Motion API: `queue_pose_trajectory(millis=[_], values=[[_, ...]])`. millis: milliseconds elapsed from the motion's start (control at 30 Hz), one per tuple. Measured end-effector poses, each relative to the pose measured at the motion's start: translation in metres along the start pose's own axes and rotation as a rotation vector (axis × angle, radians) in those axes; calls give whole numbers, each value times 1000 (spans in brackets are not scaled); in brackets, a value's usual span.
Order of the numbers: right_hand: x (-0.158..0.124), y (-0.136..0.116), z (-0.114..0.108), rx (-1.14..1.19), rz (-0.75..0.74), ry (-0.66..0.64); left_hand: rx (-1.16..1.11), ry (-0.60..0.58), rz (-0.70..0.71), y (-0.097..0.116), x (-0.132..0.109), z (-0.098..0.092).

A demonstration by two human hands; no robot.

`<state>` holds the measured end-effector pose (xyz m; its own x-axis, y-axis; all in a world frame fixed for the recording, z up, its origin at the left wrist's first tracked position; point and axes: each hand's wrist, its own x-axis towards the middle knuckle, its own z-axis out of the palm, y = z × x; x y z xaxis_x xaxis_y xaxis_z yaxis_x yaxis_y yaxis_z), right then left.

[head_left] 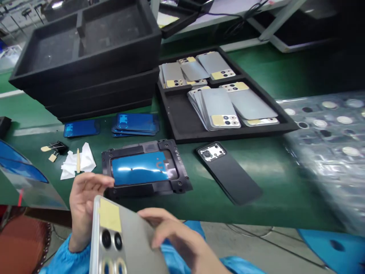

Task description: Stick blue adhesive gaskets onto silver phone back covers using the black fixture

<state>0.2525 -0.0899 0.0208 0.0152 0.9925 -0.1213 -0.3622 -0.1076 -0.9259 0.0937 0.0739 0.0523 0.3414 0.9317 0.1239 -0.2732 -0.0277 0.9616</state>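
My left hand (82,201) grips the top edge of a grey phone back cover (128,243) with a yellow camera patch and lens holes, held low in front of me. My right hand (176,236) rests on the cover's right side, fingers curled over it. Just beyond, on the green table, lies a black fixture (182,179) holding a blue-filmed panel (139,167). A black phone back (228,171) lies to the fixture's right.
A black tray (182,121) with several grey back covers sits behind. Stacked empty black trays (85,49) stand at the back left, with blue film sheets (135,123) before them. White wipes (76,161) and a binder clip (57,146) lie at left. Clear blister packs (327,152) fill the right.
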Motion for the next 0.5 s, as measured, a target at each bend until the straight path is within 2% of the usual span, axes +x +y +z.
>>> queue_pose_trajectory(millis=[100, 167, 200, 267, 333, 433, 500], values=[[8, -27, -28, -618, -278, 175, 91, 164, -49, -13, 14, -10], [23, -39, -49, -879, -385, 244, 163, 262, -95, -24, 25, -15], [32, -43, -59, -952, -383, 238, 197, 295, -118, -30, 30, -17], [48, -48, -75, -1020, -325, 178, 247, 290, -161, -40, 35, -18], [59, -49, -85, -1031, -274, 129, 300, 225, -204, -48, 36, -18], [64, -50, -88, -1035, -255, 111, 359, 128, -223, -52, 33, -15], [64, -51, -88, -1055, -236, 97, 358, 105, -208, -53, 31, -13]])
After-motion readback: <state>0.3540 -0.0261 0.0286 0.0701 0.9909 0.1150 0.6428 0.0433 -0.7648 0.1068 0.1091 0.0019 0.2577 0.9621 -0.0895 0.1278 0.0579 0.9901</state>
